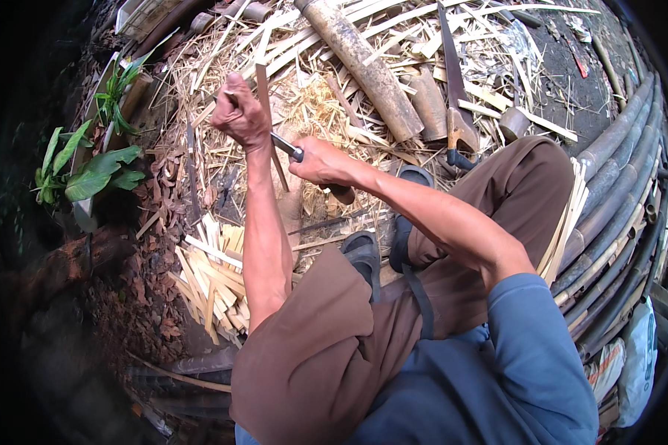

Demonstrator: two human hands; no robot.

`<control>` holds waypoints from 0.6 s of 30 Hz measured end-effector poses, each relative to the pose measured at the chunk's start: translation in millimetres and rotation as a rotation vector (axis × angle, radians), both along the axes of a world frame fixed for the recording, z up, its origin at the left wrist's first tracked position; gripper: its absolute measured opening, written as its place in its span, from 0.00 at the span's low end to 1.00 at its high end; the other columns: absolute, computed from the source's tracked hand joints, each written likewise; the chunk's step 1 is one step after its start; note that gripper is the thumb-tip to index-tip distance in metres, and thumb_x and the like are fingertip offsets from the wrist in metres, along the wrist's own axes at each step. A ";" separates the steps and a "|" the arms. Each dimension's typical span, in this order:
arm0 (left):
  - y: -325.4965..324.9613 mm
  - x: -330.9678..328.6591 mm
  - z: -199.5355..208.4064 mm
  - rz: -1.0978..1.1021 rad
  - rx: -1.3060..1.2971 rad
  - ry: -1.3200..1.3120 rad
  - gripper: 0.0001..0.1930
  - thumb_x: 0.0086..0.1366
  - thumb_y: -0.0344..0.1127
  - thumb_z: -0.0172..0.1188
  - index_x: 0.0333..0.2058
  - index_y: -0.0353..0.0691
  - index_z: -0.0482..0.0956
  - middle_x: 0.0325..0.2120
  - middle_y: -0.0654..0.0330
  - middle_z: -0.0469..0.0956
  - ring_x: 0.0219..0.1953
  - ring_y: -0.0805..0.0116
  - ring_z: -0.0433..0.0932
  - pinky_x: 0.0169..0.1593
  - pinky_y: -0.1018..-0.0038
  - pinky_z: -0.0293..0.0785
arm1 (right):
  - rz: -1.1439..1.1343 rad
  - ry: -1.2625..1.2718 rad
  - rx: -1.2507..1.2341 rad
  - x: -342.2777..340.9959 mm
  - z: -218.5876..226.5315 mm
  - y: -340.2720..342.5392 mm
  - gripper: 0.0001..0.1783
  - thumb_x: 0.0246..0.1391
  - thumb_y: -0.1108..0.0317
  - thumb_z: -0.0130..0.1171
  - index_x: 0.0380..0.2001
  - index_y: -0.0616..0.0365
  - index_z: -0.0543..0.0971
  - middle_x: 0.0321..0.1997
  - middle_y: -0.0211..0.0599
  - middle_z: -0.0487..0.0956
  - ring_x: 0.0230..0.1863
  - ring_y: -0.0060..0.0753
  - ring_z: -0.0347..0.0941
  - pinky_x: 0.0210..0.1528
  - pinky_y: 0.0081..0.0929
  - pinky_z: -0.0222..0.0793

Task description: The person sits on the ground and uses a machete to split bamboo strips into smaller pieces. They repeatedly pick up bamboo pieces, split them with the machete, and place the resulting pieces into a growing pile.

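My right hand (321, 161) is closed around the handle of a knife (283, 144); the rounded handle end sticks out below the fist. Its metal runs up and left to my left hand (241, 117), where the fist covers most of the blade. A thin bamboo strip (264, 93) stands steeply beside the left fist and crosses the knife. My left fingers are curled and seem to grip this strip, though the contact is partly hidden.
Shavings and split bamboo cover the ground ahead, with a thick bamboo pole (367, 70) and a handsaw (456, 89). A pile of cut strips (215, 274) lies by my left knee. Long bamboo poles (608, 193) line the right; a leafy plant (100, 174) grows left.
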State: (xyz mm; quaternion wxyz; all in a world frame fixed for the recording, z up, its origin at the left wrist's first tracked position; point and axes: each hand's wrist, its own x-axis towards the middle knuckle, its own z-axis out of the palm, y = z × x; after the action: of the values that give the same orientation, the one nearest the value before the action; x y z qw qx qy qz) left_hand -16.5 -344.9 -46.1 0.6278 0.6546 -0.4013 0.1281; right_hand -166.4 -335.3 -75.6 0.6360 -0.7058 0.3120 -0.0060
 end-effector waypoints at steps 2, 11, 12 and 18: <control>0.5 -6.4 0.4 0.035 0.041 -0.048 0.26 0.72 0.47 0.56 0.17 0.35 0.71 0.09 0.63 0.65 0.15 0.73 0.59 0.23 0.67 0.56 | -0.022 0.031 -0.131 -1.3 -5.7 1.7 0.15 0.53 0.66 0.57 0.41 0.65 0.77 0.27 0.53 0.81 0.30 0.49 0.80 0.38 0.45 0.74; 7.2 4.1 5.7 0.058 0.000 -0.158 0.25 0.70 0.43 0.59 0.15 0.38 0.70 0.08 0.62 0.63 0.12 0.73 0.57 0.20 0.70 0.52 | 0.006 -0.088 -0.640 0.0 -6.0 -1.2 0.10 0.53 0.69 0.54 0.39 0.60 0.77 0.23 0.50 0.79 0.25 0.48 0.78 0.28 0.46 0.74; 10.8 5.9 3.9 0.045 0.017 -0.117 0.26 0.71 0.45 0.58 0.15 0.37 0.70 0.09 0.62 0.63 0.14 0.72 0.57 0.21 0.68 0.53 | 0.018 -0.080 -0.398 0.9 -2.6 5.1 0.11 0.53 0.69 0.53 0.39 0.61 0.77 0.21 0.48 0.78 0.24 0.45 0.77 0.27 0.43 0.73; 26.7 20.1 1.5 -0.165 0.063 0.026 0.22 0.68 0.47 0.62 0.21 0.39 0.72 0.12 0.69 0.66 0.16 0.80 0.58 0.22 0.74 0.53 | 0.082 0.023 -0.119 -2.1 -24.7 27.0 0.14 0.54 0.65 0.56 0.39 0.66 0.76 0.21 0.49 0.77 0.24 0.43 0.76 0.28 0.42 0.73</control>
State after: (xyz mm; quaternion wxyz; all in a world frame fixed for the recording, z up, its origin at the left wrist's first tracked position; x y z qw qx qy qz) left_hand 3.7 -318.1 -44.6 0.6205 0.6402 -0.4496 0.0548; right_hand -168.5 -308.4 -100.3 0.5891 -0.7545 0.2892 0.0095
